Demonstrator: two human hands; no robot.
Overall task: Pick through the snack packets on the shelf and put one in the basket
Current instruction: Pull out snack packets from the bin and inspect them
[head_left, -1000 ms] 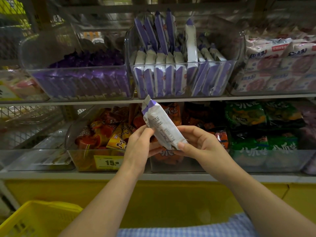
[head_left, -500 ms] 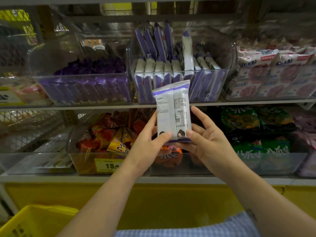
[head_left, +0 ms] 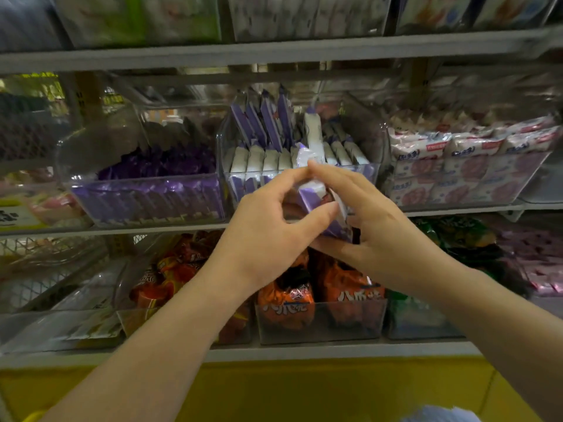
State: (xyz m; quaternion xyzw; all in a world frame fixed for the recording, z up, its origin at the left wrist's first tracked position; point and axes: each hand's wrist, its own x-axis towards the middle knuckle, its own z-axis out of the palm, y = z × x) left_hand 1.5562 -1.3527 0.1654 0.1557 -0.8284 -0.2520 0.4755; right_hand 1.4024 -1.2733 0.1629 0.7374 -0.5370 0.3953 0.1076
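Observation:
A white and purple snack packet (head_left: 311, 194) is held tilted between my two hands, in front of the clear bin (head_left: 373, 170) of matching packets on the middle shelf. My left hand (head_left: 271, 229) pinches the packet from the left, thumb under it and forefinger over its top. My right hand (head_left: 365, 220) holds it from the right, fingers along its upper edge and palm behind it. Most of the packet is hidden by my fingers. Only a yellow sliver of the basket (head_left: 32, 417) shows at the bottom left corner.
A bin of dark purple packets (head_left: 152, 190) stands left of the matching bin, and a bin of pink and white packets (head_left: 463, 172) stands right. Below sit orange packets (head_left: 292, 296), red-orange sweets (head_left: 170, 275) and green packets (head_left: 457, 236). A yellow panel (head_left: 304, 388) runs under the lowest shelf.
The packet went from upright at chest height to tilted and higher, close to its bin. Both hands rose with it and closed around it. The view tipped upward, so the basket nearly left the frame.

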